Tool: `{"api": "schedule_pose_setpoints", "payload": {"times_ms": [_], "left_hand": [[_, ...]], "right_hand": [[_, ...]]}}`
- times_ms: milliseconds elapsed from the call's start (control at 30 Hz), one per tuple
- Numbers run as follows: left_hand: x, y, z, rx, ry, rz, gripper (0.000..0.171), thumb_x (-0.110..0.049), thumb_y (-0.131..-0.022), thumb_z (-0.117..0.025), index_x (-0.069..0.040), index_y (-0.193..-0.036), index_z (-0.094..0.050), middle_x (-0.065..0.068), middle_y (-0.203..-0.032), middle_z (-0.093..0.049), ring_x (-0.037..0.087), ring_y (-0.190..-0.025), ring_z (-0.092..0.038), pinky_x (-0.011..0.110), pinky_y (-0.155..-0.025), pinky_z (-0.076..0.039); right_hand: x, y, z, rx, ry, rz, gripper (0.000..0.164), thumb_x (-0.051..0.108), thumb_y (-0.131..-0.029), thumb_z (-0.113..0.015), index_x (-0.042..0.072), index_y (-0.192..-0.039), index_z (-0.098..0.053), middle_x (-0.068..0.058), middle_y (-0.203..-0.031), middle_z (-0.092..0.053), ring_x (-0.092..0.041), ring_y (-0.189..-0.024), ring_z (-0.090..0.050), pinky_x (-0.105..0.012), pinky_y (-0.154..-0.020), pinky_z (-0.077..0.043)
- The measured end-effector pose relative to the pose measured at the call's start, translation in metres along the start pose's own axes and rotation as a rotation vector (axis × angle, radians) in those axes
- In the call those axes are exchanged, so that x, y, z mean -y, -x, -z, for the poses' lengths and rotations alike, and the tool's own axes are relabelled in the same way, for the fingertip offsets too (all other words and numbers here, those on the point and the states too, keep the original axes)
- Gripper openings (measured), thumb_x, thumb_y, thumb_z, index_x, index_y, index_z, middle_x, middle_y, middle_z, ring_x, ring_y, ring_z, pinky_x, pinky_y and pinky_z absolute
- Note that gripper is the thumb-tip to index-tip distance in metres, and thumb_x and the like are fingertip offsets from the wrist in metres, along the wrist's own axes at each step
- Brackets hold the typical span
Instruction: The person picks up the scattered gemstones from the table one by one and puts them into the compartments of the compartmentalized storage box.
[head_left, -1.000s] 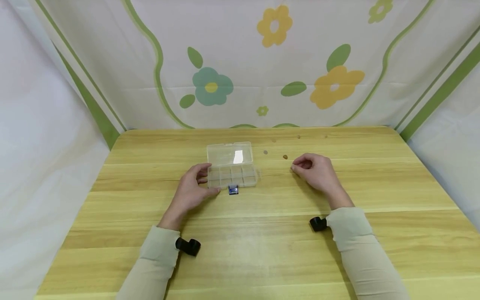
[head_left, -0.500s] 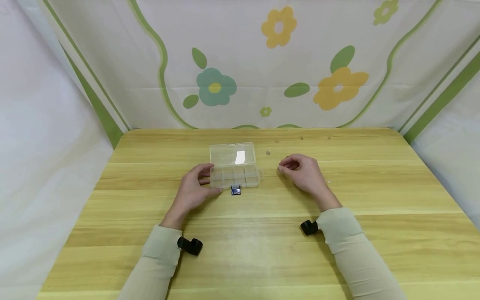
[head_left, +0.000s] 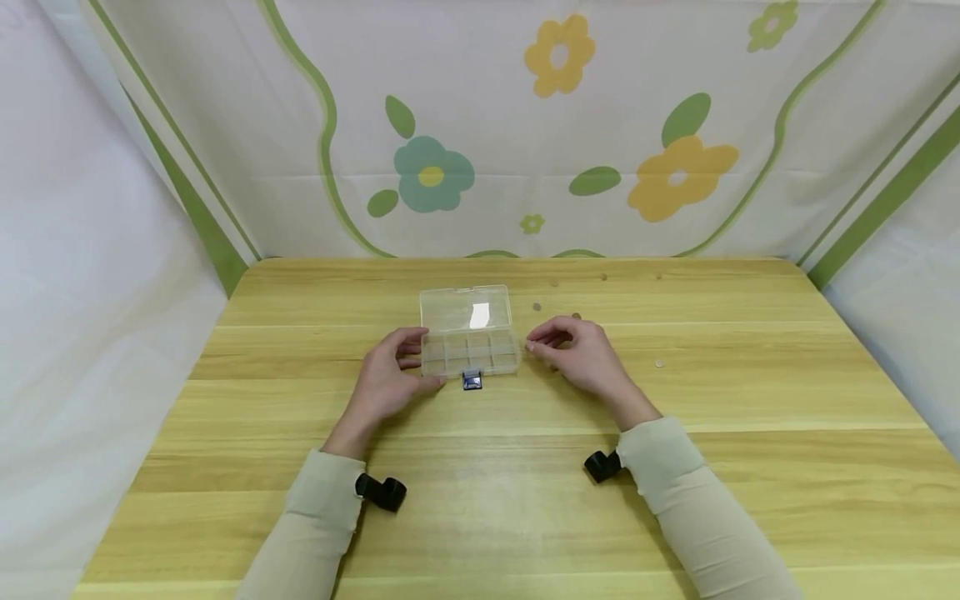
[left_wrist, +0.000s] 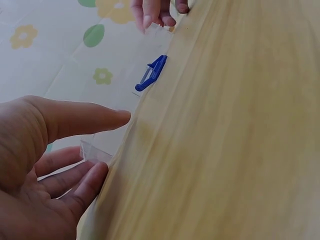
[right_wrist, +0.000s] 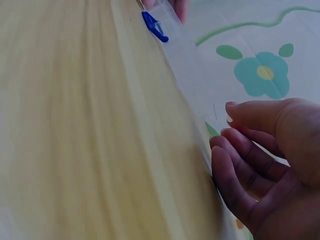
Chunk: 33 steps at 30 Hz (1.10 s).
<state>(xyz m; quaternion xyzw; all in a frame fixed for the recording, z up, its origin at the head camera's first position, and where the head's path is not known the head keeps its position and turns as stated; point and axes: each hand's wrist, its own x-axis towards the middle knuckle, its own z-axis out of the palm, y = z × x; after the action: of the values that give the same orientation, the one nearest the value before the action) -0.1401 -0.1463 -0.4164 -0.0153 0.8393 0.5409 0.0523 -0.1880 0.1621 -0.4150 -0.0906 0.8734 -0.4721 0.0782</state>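
The clear box (head_left: 468, 348) lay on the wooden table (head_left: 517, 508), its lid (head_left: 453, 310) open on the far side and its blue clasp (head_left: 472, 381) on the near edge. Our left hand (head_left: 386, 382) lightly held the box's left end, thumb at the near corner, fingers curved round the end. Our right hand (head_left: 581, 354) sat just off the right end, thumb and forefinger nearly closed on what looked like a small pale piece (right_wrist: 229, 120), mostly hidden. So slight a pinch, we judged, could have lost it short of the rim. A knuckle might have brushed the brown piece (head_left: 576, 316) right of the box, just behind that hand; and if our left grip slackened, a bump could have skewed the box.
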Motion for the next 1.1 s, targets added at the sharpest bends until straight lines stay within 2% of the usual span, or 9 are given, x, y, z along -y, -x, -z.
{"api": "schedule_pose_setpoints", "payload": {"times_ms": [333,1100], "left_hand": [[-0.002,0.001,-0.002,-0.008,0.003,0.008,0.080,-0.001,-0.081,-0.091,-0.006,-0.152,-0.056,0.021,-0.144,-0.060,0.040,-0.129,-0.064,0.049,-0.115,-0.057],[-0.003,0.002,-0.002,-0.009,0.009,0.022,0.080,0.001,-0.081,-0.091,-0.007,-0.152,-0.056,0.019,-0.147,-0.059,0.039,-0.131,-0.062,0.049,-0.116,-0.055]], "right_hand": [[0.008,0.003,-0.012,0.018,-0.093,0.007,0.017,0.024,-0.097,-0.082,0.015,-0.111,-0.079,-0.007,-0.105,-0.075,-0.023,-0.089,-0.068,-0.033,-0.064,-0.065],[0.010,0.004,-0.016,0.037,-0.081,0.037,0.017,0.023,-0.098,-0.081,0.013,-0.111,-0.079,-0.010,-0.105,-0.073,-0.023,-0.083,-0.067,-0.031,-0.062,-0.064]]}}
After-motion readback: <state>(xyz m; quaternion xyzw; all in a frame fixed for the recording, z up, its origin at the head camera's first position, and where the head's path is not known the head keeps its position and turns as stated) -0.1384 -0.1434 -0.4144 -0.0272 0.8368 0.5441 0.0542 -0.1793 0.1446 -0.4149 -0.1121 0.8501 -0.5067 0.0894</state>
